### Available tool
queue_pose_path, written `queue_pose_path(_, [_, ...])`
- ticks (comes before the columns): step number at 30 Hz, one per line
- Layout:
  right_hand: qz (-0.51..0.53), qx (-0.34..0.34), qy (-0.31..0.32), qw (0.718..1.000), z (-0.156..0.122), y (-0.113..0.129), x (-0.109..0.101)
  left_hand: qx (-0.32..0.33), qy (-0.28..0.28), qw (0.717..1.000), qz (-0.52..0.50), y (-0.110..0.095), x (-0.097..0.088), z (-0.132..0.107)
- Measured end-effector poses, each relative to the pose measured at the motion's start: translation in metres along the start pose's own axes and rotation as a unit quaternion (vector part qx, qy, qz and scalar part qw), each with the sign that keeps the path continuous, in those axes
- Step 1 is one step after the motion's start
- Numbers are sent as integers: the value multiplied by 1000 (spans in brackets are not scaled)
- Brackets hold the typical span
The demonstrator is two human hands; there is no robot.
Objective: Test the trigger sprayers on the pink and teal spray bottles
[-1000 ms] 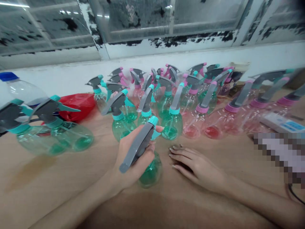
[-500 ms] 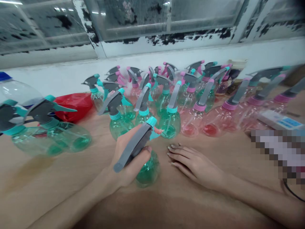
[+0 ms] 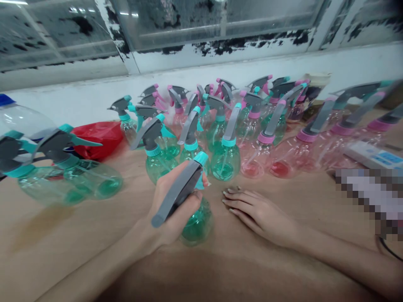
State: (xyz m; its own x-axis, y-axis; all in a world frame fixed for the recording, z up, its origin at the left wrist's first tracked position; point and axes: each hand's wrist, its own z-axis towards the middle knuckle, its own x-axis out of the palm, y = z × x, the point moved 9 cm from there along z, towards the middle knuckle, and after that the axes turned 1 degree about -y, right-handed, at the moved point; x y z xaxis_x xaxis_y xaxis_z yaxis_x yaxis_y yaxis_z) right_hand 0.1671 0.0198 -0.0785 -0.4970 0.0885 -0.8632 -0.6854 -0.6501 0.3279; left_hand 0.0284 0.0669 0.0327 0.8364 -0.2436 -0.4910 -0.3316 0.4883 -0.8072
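My left hand (image 3: 176,209) is wrapped round the neck of a green spray bottle (image 3: 197,224) with a grey and turquoise trigger head. The bottle stands on the table in front of me, its nozzle pointing away to the right, and my fingers are at the trigger. My right hand (image 3: 256,212) lies flat on the table to the right of it, palm down, fingers stretched out and holding nothing. Just beyond both hands stand more green spray bottles (image 3: 225,165) and pink spray bottles (image 3: 253,161).
Two green spray bottles (image 3: 105,180) stand at the left, near a red plastic bag (image 3: 98,140) and a large clear bottle (image 3: 22,119) with a blue cap. A white box with blue marks (image 3: 374,157) lies at the right. Behind runs a white wall (image 3: 78,98) under windows.
The trigger under my left fingers looks pulled further in. The view has shifted very slightly; the right hand stays flat in place.
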Motion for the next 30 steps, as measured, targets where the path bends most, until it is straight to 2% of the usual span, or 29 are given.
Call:
queue_pose_path(10, [3, 4, 8, 1000, -1, -2, 2, -32, -16, 999, 9, 10, 1, -3])
queue_pose_path(15, [9, 10, 12, 1000, 0, -2, 2, -12, -38, 998, 40, 5, -2, -5])
queue_pose_path(19, [12, 14, 12, 1000, -1, -3, 3, -21, -27, 999, 26, 9, 1, -6])
queue_pose_path(27, [25, 23, 14, 999, -3, -6, 5, 25, -26, 999, 17, 3, 3, -5])
queue_pose_path(30, [28, 24, 11, 999, -2, -6, 3, 20, -25, 999, 25, 2, 2, -4])
